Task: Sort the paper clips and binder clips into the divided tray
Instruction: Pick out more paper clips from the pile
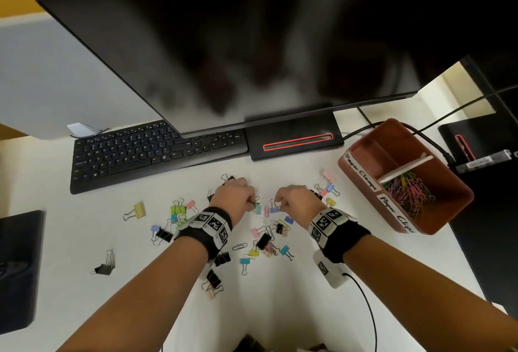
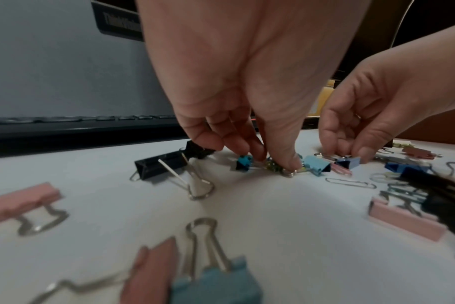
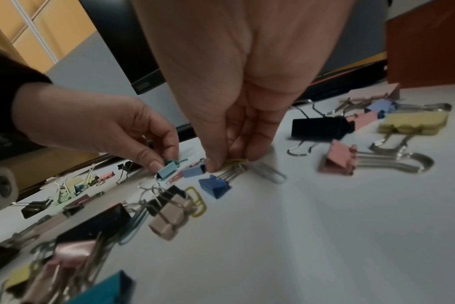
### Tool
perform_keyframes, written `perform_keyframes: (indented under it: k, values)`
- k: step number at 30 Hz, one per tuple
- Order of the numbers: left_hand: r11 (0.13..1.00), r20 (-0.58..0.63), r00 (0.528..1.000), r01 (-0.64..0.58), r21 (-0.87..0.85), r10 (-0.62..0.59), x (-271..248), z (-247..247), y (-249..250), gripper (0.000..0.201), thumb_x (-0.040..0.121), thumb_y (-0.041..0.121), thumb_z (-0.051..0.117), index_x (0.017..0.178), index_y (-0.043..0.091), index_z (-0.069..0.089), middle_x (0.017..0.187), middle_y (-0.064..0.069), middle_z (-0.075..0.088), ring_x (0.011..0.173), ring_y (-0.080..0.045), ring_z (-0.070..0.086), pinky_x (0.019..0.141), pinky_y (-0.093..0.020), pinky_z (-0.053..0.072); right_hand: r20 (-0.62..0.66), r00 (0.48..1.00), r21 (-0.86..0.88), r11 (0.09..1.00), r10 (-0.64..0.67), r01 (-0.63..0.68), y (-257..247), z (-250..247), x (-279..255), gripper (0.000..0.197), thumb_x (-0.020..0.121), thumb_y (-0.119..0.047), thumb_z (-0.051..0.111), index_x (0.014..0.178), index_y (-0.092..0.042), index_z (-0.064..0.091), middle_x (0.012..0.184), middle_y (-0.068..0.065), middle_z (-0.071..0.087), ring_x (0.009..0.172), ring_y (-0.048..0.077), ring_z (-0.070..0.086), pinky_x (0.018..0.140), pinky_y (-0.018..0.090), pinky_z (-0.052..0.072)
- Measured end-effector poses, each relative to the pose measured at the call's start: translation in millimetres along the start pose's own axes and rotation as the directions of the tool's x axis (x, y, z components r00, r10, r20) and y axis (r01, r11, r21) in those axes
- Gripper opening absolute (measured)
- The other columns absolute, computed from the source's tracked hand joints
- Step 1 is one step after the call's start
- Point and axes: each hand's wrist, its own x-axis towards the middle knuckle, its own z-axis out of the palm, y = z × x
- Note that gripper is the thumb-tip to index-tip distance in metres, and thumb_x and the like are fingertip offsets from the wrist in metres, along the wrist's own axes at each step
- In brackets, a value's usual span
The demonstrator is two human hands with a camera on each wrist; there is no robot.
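Coloured binder clips point(image 1: 253, 252) and loose paper clips point(image 1: 239, 246) lie scattered over the white desk point(image 1: 294, 309). My left hand point(image 1: 253, 203) pinches a small green paper clip point(image 2: 273, 165) between thumb and fingers, beside a light-blue binder clip point(image 3: 166, 171). Close to its right, my right hand point(image 1: 279, 207) pinches a yellow paper clip point(image 3: 237, 161) just above a blue binder clip point(image 3: 214, 186). The brown divided tray point(image 1: 392, 133) stands at the right. Its near compartment holds a heap of coloured paper clips point(image 1: 407, 190), and nothing shows in the far one.
A black keyboard point(image 1: 157, 152) and the monitor base point(image 1: 294, 138) lie behind the clips, under a large monitor point(image 1: 224, 57). Cables point(image 1: 431, 138) run behind the tray. A dark flat object point(image 1: 16, 267) sits at the left edge. A wrist cable point(image 1: 367, 307) trails near me.
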Motion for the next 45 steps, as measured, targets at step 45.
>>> perform_keyframes:
  k: [45]
  values:
    - [0.996,0.025,0.997,0.078,0.047,-0.079,-81.5,46.2,0.1,0.016,0.09,0.017,0.052,0.102,0.012,0.061,0.109,-0.008,0.055,0.103,-0.027,0.053,0.098,-0.036,0.038,0.097,0.992,-0.085,0.992,-0.081,0.089,-36.7,-10.0,1.2,0.026,0.085,0.004,0.05,0.102,-0.004,0.067,0.111,0.012,0.065,0.104,0.027,0.061,0.093,0.031,0.05]
